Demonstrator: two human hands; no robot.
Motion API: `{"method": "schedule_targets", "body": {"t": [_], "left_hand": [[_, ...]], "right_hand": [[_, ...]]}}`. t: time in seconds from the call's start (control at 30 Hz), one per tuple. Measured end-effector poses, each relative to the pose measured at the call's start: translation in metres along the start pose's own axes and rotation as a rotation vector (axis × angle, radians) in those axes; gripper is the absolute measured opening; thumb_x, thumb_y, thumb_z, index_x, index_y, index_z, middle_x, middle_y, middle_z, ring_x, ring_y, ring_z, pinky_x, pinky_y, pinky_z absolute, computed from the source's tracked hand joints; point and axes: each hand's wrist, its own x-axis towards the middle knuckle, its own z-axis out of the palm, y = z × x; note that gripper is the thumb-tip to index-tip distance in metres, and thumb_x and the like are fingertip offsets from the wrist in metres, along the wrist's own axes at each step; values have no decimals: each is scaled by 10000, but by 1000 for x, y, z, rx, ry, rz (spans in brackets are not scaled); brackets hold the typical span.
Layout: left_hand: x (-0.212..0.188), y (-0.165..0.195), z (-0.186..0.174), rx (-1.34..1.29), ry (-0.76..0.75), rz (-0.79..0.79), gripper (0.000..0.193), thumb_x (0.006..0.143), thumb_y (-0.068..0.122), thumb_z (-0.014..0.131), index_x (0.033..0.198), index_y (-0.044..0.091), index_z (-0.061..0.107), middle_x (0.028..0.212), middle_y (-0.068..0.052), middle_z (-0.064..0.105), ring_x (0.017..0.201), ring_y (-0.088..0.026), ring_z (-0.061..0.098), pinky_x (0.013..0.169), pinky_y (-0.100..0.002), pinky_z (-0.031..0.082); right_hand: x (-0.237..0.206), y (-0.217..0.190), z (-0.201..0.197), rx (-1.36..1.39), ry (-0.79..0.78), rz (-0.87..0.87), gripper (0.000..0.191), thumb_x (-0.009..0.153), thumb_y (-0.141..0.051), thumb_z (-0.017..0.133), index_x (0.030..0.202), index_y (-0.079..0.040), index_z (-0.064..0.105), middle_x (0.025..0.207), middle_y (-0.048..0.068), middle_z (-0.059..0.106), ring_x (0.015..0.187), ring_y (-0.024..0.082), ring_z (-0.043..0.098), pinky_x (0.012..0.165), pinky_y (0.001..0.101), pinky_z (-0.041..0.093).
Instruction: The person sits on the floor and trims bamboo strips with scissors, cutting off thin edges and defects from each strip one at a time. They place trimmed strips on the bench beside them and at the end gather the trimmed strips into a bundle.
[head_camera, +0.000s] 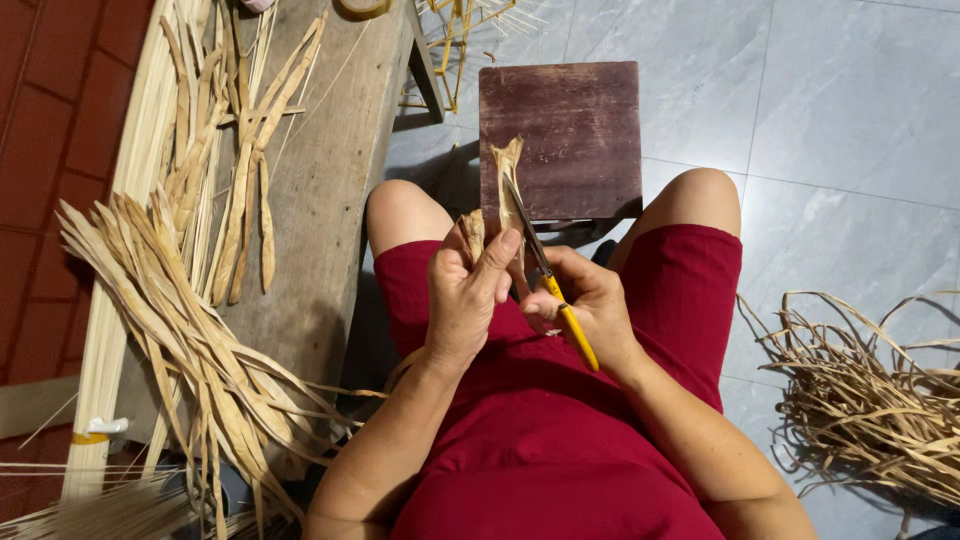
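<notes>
While pinched in the left hand (465, 290), the dried leaf strip (508, 185) meets scissors (550, 285).

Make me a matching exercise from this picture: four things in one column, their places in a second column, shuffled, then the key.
Things:
1. scissors
2. wooden stool
3. tangled strip pile
4. dried leaf piece

Places:
A. on the grey floor, beside the person's right leg
B. pinched in the left hand
C. in the right hand
D. in front of the knees

Pairs: 1-C, 2-D, 3-A, 4-B
</notes>
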Motion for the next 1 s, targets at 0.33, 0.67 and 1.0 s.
{"method": "schedule_targets", "body": {"t": [0.33, 0.67, 1.0], "left_hand": [[-6, 2, -1, -41, -128, -63, 102, 1024, 151, 690, 1029, 50, 683, 781, 8, 658, 588, -13, 493, 499, -176, 376], [-7, 5, -2, -34, -137, -84, 109, 1027, 165, 688, 1030, 56, 677, 852, -11, 686, 607, -18, 508, 524, -170, 393], [-10, 9, -6, -78, -147, -115, 149, 1059, 195, 666, 1084, 50, 691, 887, -15, 693, 652, -19, 505, 565, -161, 394]], "right_hand": [[-2, -9, 1, 79, -4, -41, 439, 936, -220, 787, 1244, 41, 615, 816, 75, 645, 609, 125, 575, 523, 259, 441], [-4, -1, 2, 173, 26, -36, 389, 953, -218, 783, 1194, 52, 640, 770, 54, 603, 557, 95, 485, 485, 261, 408], [-4, 2, -5, 135, 46, 41, 412, 935, -278, 795, 1186, 5, 632, 799, -10, 589, 583, 45, 455, 484, 207, 360]]}}
